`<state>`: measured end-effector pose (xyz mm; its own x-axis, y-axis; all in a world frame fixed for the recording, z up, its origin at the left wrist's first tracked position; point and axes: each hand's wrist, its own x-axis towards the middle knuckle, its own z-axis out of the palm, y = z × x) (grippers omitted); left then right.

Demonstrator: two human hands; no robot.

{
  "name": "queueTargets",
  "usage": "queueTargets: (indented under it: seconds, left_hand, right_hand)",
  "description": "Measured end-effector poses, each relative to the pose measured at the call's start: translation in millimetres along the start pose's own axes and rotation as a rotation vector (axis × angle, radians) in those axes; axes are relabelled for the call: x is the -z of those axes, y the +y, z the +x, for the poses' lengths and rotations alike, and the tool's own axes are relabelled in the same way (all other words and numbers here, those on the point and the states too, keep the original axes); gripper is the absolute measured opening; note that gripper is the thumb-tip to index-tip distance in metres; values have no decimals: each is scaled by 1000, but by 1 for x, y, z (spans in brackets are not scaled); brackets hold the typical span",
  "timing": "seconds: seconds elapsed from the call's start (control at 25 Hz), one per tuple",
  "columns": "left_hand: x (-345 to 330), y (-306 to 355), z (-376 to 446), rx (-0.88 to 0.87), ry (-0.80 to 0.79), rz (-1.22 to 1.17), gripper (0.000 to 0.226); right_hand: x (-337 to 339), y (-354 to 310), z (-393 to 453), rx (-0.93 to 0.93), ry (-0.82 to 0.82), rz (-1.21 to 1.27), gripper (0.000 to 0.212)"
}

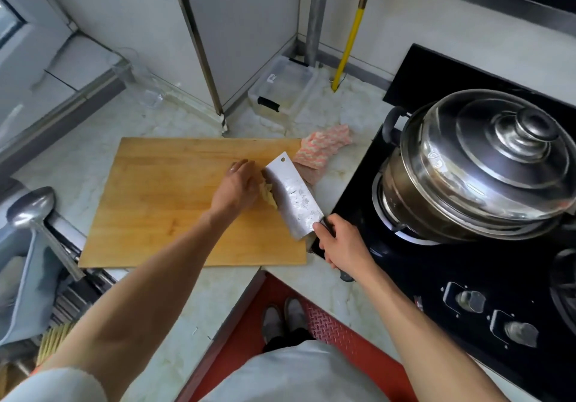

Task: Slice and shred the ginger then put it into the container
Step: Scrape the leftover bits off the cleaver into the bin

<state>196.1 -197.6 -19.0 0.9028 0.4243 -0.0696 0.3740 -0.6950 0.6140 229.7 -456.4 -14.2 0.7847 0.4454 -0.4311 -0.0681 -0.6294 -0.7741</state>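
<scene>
One knobbly, pale yellow piece of ginger [268, 195] lay on the right half of the rectangular wooden cutting board [162, 202], pinned between the left hand [238, 188] and the flat side of a broad steel cleaver [293, 195]. The left hand's fingers were curled down over the ginger, gripping it from the left; how much of it they covered could not be told. The right hand [341, 245] was wrapped firmly round the cleaver's dark handle, the blade standing against the root. Ginger likely handles as light, firm and fibrous, and its lumpy shape may roll, so holding it on top with fingertips tucked back from the edge seemed wise. A clear lidded plastic container [282, 88] sat well apart, behind the board.
</scene>
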Motion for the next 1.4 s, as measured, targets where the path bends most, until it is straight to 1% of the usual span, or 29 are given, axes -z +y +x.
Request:
queueTargets:
  seconds: [0.08, 0.2, 0.28, 0.36, 0.48, 0.56, 0.6, 0.72, 0.84, 0.92, 0.96, 1.08, 1.16, 1.28, 1.4]
  left_hand:
    - [-4, 4, 12, -56, -53, 73, 36]
    - [-19, 10, -2, -93, -39, 142, 41]
    - [-29, 6, -19, -123, -36, 142, 45]
    - [-30, 5, -29, -73, 1, 64, 48]
    - [-20, 5, -29, 64, 91, -80, 48]
    - [-15, 0, -21, 94, 86, -66, 50]
    - [-14, -2, -17, 91, 54, -30, 52]
    - [-13, -4, -8, 27, -46, 101, 56]
    - [-14, 5, -18, -91, -75, 224, 45]
    - [-14, 5, -25, -169, -78, 190, 44]
    - [-14, 3, -22, -164, -62, 146, 44]
    - [-16, -2, -10, -9, 6, 56, 39]
    - [-24, -2, -15, 71, 26, 6, 41]
    - [-44, 10, -37, 124, 73, -92, 43]
    - [-61, 34, -51, 172, 136, -173, 36]
  right_hand:
    - [1, 2, -2, -1, 17, -8, 29]
    - [1, 7, -2, -15, 66, -7, 29]
    - [0, 7, -2, -38, 83, 14, 29]
    - [0, 6, -3, -44, 77, 23, 28]
    - [3, 2, -2, -31, 81, 42, 28]
    - [3, 0, 0, -27, 80, 40, 31]
    - [2, -1, 1, -28, 70, 36, 31]
    - [-1, 1, -2, -32, 43, 26, 31]
    - [-1, 6, -3, -36, 46, 19, 31]
    - [-2, 7, -2, -26, 60, 20, 31]
    - [-2, 7, -1, -22, 68, 22, 31]
    - [-2, 9, -2, -22, 78, 20, 31]
    - [-4, 12, -6, -25, 78, 19, 28]
    - [-13, 15, -14, -40, 70, -1, 27]
    - [-29, 11, -19, -27, 46, 11, 27]
